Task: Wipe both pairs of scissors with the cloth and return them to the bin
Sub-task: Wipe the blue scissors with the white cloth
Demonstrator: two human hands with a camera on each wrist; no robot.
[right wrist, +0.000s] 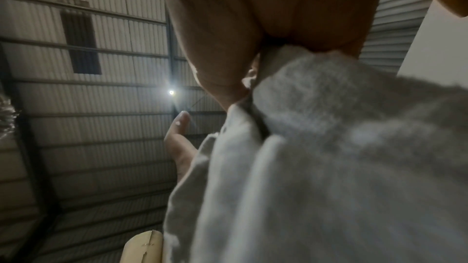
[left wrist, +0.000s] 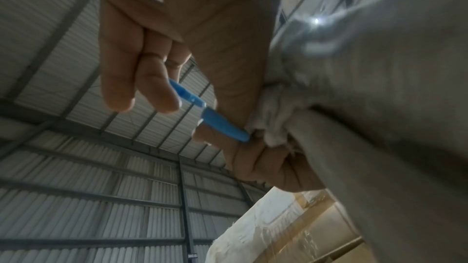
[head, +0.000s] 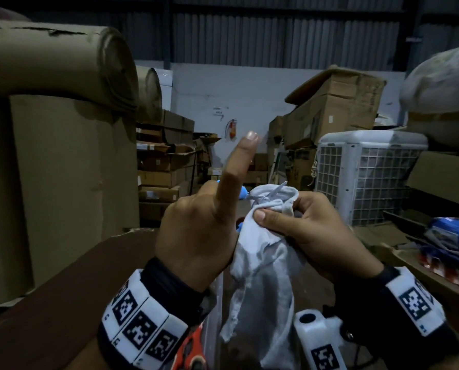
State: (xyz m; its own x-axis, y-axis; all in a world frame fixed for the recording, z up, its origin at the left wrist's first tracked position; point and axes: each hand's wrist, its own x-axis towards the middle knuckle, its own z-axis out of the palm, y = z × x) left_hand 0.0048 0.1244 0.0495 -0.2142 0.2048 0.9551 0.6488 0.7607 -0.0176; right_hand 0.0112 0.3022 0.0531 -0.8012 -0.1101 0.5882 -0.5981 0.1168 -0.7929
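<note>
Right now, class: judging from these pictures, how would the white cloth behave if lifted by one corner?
The white cloth would probably hang limp: it droops in folds below the right hand. It seems light, bunching easily around the scissors. Its frayed edge might snag.

Two hands are up in front of me: the left hand [head: 196, 231] and the right hand [head: 311, 231]. One white cloth [head: 263, 263] hangs between them. One pair of blue-handled scissors [left wrist: 222, 125] shows at the cloth, and a second, orange-handled pair [head: 195, 343] lies low down. Two cardboard rolls [head: 62, 65] rest at left, one white cooler [head: 370, 177] at right.
</note>
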